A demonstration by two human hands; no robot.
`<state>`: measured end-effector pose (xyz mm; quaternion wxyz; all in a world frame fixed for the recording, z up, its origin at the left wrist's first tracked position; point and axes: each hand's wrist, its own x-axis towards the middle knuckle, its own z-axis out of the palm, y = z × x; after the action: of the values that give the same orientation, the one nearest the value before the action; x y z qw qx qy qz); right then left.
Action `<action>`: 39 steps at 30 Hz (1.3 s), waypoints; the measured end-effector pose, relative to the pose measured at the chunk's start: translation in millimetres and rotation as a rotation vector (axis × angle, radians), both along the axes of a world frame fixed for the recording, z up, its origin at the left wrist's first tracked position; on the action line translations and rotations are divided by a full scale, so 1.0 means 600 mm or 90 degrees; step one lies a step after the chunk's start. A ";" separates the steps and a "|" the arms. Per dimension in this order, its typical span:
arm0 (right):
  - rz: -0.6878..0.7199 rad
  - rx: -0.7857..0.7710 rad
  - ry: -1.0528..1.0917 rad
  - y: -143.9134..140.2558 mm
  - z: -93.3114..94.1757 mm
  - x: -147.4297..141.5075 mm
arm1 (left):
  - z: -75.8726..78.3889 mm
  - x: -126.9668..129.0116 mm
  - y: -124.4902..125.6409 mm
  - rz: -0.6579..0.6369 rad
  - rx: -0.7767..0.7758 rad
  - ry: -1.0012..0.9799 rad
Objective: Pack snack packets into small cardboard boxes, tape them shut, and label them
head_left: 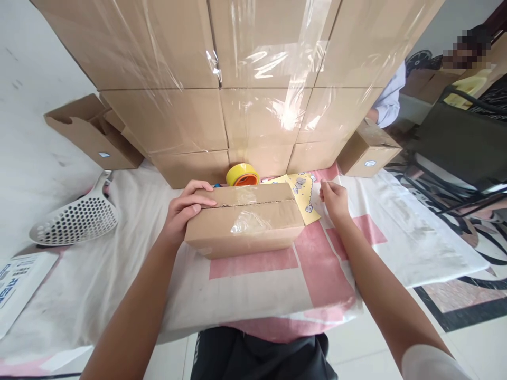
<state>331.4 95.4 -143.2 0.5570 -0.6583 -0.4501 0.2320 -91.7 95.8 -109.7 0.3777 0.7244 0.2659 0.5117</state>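
Box: a small brown cardboard box [245,221], flaps shut and taped along the seam, lies flat between the two hands on a pink-and-white sheet [317,274].
Left hand: the left hand [186,208] wraps over the box's near-left corner, fingers curled on top, thumb down the side; it grips the box.
Right hand: the right hand [335,199] sits just right of the box, fingertips drawn together on the sheet beside a yellow printed card [303,195]; whether it pinches anything I cannot tell.
Handling: it looks light and stiff; plain cardboard gives good friction, but the glossy tape strip would be slippery. The walls may dent under a hard squeeze.
Where to hold: probably the two short ends, palms flat, away from the tape.
Beyond the hands: a yellow tape roll [242,174] stands just behind the box, before a wall of stacked cartons [222,79].
Left of the left hand: a perforated scoop [75,219], well apart.
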 end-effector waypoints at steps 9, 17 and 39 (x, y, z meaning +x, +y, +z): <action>0.632 -0.277 0.260 0.070 0.087 -0.161 | 0.013 -0.014 0.000 -0.025 0.073 0.035; 0.786 -0.200 0.475 0.125 0.047 -0.279 | 0.016 -0.013 -0.005 0.006 0.044 0.046; 0.726 0.273 0.293 0.002 0.279 -0.159 | 0.258 0.173 -0.045 0.286 0.062 0.410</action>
<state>235.9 96.7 24.1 0.5477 -0.1239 -0.6345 0.5310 12.3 68.7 45.2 0.1182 0.7888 0.4982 0.3400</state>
